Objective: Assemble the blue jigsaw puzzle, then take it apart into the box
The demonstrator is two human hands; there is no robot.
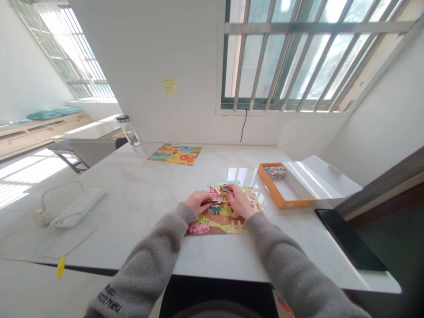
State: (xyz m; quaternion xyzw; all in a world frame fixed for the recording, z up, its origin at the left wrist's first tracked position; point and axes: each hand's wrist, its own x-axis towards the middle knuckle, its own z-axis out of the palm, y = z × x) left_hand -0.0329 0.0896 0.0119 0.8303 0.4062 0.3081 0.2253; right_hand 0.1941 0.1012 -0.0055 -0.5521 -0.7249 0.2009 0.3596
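Observation:
A colourful farm-scene jigsaw puzzle (218, 219) lies partly put together on the white table, a pink animal at its near left corner. Over its far part, my right hand (240, 202) is closed on a small stack of puzzle pieces (225, 189), held between thumb and fingers. From the left side, my left hand (198, 202) pinches another puzzle piece (217, 200) just above the puzzle. The fingers cover some of both the pieces and the picture beneath.
An orange box (281, 204) with its white lid open holds a stack of pieces at the right. Beyond it lies a black tablet (349, 238). A finished animal puzzle (177, 154) and a bottle (129, 131) stand at the back left. A white power strip (79, 207) trails cables.

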